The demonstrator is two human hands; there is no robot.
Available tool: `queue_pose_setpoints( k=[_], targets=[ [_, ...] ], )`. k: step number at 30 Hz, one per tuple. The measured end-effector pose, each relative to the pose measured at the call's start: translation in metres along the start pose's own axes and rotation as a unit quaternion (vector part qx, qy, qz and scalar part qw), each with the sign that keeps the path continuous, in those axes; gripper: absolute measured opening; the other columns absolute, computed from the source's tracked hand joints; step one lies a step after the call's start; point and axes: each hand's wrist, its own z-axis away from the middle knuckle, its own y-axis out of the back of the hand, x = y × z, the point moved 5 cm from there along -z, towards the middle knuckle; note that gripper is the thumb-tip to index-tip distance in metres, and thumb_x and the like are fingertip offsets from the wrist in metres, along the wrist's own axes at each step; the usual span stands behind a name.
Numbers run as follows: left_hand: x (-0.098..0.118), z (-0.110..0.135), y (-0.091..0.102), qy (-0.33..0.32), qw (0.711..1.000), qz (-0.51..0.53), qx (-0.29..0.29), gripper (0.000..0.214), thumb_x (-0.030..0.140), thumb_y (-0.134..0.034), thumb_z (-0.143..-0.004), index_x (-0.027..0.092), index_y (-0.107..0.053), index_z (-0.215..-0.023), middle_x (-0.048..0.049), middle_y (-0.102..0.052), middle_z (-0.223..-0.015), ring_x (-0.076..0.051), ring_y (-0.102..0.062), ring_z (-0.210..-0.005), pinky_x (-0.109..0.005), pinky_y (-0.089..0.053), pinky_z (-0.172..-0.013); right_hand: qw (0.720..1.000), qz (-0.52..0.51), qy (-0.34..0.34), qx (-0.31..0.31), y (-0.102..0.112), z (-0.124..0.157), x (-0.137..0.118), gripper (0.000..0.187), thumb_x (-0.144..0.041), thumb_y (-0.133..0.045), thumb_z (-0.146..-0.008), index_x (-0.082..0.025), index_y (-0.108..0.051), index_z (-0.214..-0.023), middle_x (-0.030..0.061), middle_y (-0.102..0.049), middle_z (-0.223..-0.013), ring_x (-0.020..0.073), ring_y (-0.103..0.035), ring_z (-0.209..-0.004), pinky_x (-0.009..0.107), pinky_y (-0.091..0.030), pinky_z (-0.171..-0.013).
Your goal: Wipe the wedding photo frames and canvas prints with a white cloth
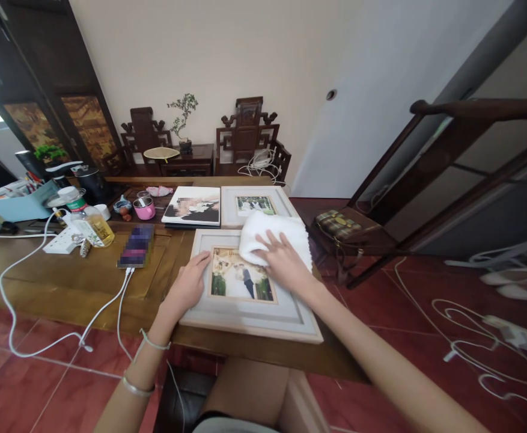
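A pale framed photograph [249, 316] lies flat at the near edge of the wooden table [65, 282]. My left hand [190, 284] rests on the frame's left border, fingers curled over its edge. Spread flat, my right hand [283, 260] presses a white cloth [270, 231] onto the upper right part of the frame. The cloth also covers part of the frame's far corner.
Behind it lie a second framed photo [254, 203] and a photo album [193, 207]. A phone [136, 246] on a white charging cable, a power strip [61, 242], an oil bottle [92, 227] and a pink cup [145, 208] sit to the left. A wooden chair [429, 180] stands to the right.
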Motion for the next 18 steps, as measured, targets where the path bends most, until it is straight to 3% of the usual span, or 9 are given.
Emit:
queue_pose_setpoints(
  k=[3,6,8,11,14,18],
  targets=[
    [0.005,0.000,0.002,-0.002,1.000,-0.009,0.002,0.046,0.012,-0.033,-0.088,0.018,-0.042,-0.133,-0.0079,-0.042,-0.141,-0.020,-0.038,-0.130,-0.041,-0.033,-0.108,0.998,-0.012,0.036,-0.041,0.004,0.019,-0.019,0.054,0.007,-0.047,-0.064,-0.014,-0.063,-0.111,0.0169,-0.045,-0.136,0.0374,-0.030,-0.130,0.058,-0.021,-0.105],
    [0.011,0.000,0.004,-0.006,1.000,-0.026,0.001,0.043,0.025,-0.031,-0.093,0.018,-0.040,-0.134,-0.0075,-0.039,-0.143,-0.020,-0.036,-0.131,-0.041,-0.036,-0.106,0.991,-0.064,0.066,-0.096,0.023,0.058,-0.047,0.058,0.008,-0.044,-0.059,-0.016,-0.065,-0.108,0.0153,-0.046,-0.136,0.0357,-0.031,-0.130,0.057,-0.024,-0.105],
    [0.013,0.001,0.005,-0.005,0.999,-0.036,-0.002,0.043,0.027,-0.028,-0.094,0.020,-0.038,-0.135,-0.0065,-0.038,-0.144,-0.020,-0.035,-0.132,-0.041,-0.038,-0.104,0.980,-0.107,0.088,-0.142,0.039,0.086,-0.065,0.063,0.009,-0.042,-0.056,-0.021,-0.065,-0.107,0.0115,-0.046,-0.137,0.0324,-0.032,-0.131,0.056,-0.027,-0.105],
    [0.013,0.001,0.004,-0.001,0.999,-0.048,-0.011,0.044,0.027,-0.026,-0.094,0.019,-0.037,-0.136,-0.0066,-0.038,-0.143,-0.020,-0.036,-0.131,-0.040,-0.039,-0.102,0.969,-0.148,0.118,-0.158,0.057,0.109,-0.084,0.067,0.008,-0.040,-0.054,-0.024,-0.063,-0.108,0.0077,-0.041,-0.141,0.0288,-0.032,-0.131,0.054,-0.029,-0.106],
    [0.012,0.000,0.003,-0.006,0.999,-0.051,-0.011,0.044,0.026,-0.026,-0.094,0.018,-0.037,-0.136,-0.0076,-0.039,-0.143,-0.020,-0.036,-0.131,-0.039,-0.038,-0.103,0.973,-0.157,0.112,-0.129,0.052,0.102,-0.082,0.068,0.007,-0.041,-0.053,-0.024,-0.062,-0.110,0.0067,-0.042,-0.141,0.0284,-0.032,-0.131,0.053,-0.029,-0.106],
    [0.010,-0.001,0.003,-0.005,0.999,-0.047,-0.019,0.043,0.026,-0.026,-0.094,0.019,-0.037,-0.136,-0.0080,-0.038,-0.143,-0.019,-0.035,-0.131,-0.040,-0.035,-0.106,0.991,-0.113,0.057,-0.048,0.026,0.055,-0.043,0.060,0.005,-0.046,-0.057,-0.019,-0.062,-0.110,0.0116,-0.045,-0.138,0.0296,-0.033,-0.130,0.050,-0.028,-0.107]
  ],
)
